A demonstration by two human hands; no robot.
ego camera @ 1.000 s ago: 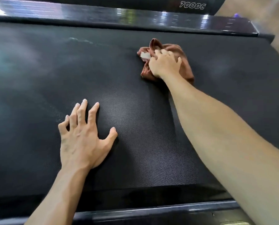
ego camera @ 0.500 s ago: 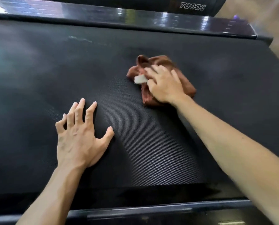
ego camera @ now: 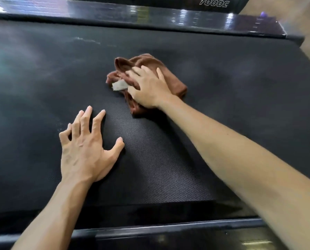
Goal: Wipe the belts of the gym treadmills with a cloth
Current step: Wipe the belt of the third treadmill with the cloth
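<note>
A crumpled brown cloth (ego camera: 174, 82) with a small white tag lies on the black textured treadmill belt (ego camera: 168, 168), near its middle. My right hand (ego camera: 150, 87) lies flat on top of the cloth, fingers spread and pressing it down onto the belt. My left hand (ego camera: 86, 147) rests on the bare belt nearer to me and to the left of the cloth, fingers spread, holding nothing.
A glossy black side rail (ego camera: 132, 13) runs along the far edge of the belt, with "7000C" lettering (ego camera: 213, 4) on the housing above it. Another dark rail (ego camera: 168, 230) borders the near edge. A pale streak (ego camera: 87, 41) marks the belt at the far left.
My right hand has dragged the cloth across the belt toward me and to the left, away from the far rail. My left hand has stayed planted on the belt.
</note>
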